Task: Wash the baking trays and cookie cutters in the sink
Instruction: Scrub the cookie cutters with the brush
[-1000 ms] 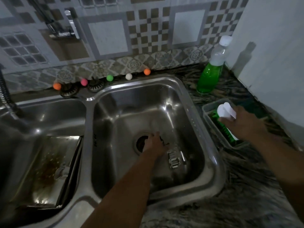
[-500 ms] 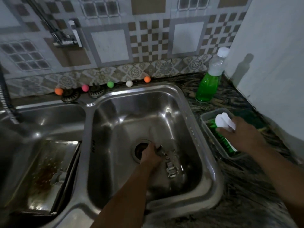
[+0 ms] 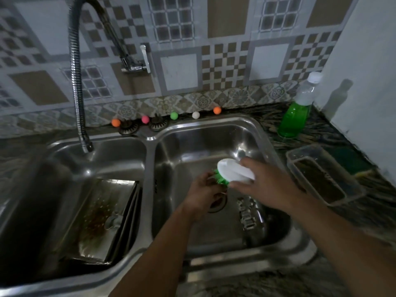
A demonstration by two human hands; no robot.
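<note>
Two hands (image 3: pixel 202 189), one brush (image 3: pixel 234 172)

The dark marbled tabletop (image 3: pixel 334 273) carried a double steel sink (image 3: pixel 147 159). At the far right stood a green soap bottle (image 3: pixel 296 115); nearer, a clear plastic tub (image 3: pixel 323 174). Five small coloured balls (image 3: pixel 174 115) lined the far edge.

Both bare forearms reach forward, converging. The right hand (image 3: pixel 263 181) grips a brush (image 3: pixel 233 171), palm down, fingers wrapped over it. The left hand (image 3: pixel 203 191) is curled just beside it, what it holds hidden
</note>
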